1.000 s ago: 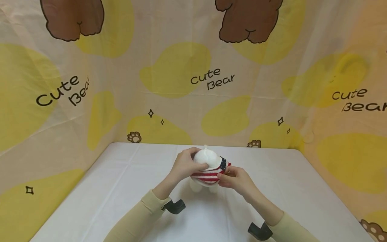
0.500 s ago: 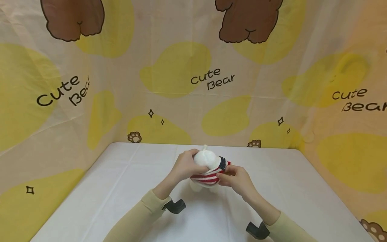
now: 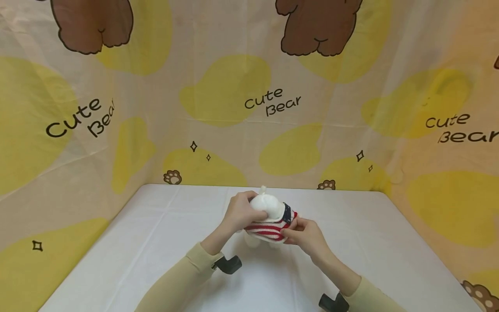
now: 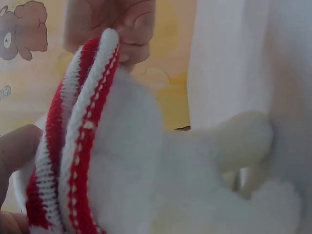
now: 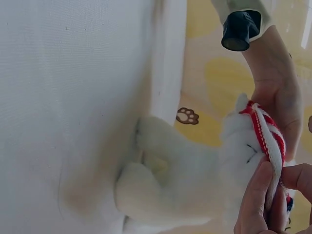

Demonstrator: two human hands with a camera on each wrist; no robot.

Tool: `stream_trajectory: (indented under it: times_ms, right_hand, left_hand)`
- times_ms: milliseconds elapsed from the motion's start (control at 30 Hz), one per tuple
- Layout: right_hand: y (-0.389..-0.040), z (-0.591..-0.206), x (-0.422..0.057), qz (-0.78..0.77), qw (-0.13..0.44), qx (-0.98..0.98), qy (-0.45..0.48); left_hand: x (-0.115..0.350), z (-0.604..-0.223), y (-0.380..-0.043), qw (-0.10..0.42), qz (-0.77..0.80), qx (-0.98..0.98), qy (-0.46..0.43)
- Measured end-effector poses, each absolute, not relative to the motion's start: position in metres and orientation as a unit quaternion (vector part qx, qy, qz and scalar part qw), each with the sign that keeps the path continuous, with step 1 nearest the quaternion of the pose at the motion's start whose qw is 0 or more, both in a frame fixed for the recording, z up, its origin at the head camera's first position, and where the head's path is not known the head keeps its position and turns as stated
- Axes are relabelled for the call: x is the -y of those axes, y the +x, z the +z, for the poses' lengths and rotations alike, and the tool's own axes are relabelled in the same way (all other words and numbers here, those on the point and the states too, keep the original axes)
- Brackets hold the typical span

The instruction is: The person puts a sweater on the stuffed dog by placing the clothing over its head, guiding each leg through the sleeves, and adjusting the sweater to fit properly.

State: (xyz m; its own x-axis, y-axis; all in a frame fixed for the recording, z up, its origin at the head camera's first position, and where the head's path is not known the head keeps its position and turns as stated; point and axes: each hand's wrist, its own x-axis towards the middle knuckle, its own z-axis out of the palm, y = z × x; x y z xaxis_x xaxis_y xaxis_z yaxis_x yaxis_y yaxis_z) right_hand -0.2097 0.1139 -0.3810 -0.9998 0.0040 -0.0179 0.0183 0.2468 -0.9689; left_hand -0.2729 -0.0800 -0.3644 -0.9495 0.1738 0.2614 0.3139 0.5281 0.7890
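Note:
A white plush toy stands on its stubby legs at the table's middle. Around its head is a red-and-white striped knitted garment with a dark blue part; the white crown pokes out above it. My left hand grips the crown, its thumb at the front and its fingers partly hidden behind. On the other side, my right hand pinches the garment's edge. In the right wrist view the fingers hold the hem beside a stitched eye on the toy's face.
A white cloth covers the table. Behind and at the sides hangs a yellow patterned curtain with bear prints. Black wrist mounts stick out from both sleeves.
My right hand has moved slightly downward with the garment's edge, and the stripes there are drawn lower. The left hand stays on the crown.

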Motion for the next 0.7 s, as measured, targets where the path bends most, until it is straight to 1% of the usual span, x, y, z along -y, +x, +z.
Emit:
stream_trajectory:
  times_ms: [367, 700]
  right_hand:
    - [-0.209, -0.389, -0.119, -0.598, 0.017, -0.801, -0.021]
    - [-0.210, -0.396, -0.116, -0.575, 0.011, -0.818, -0.011]
  left_hand:
    - [0.081, -0.369, -0.279, 0.078, -0.503, 0.851, -0.127]
    - [0.082, -0.368, -0.280, 0.067, -0.516, 0.847, -0.105]
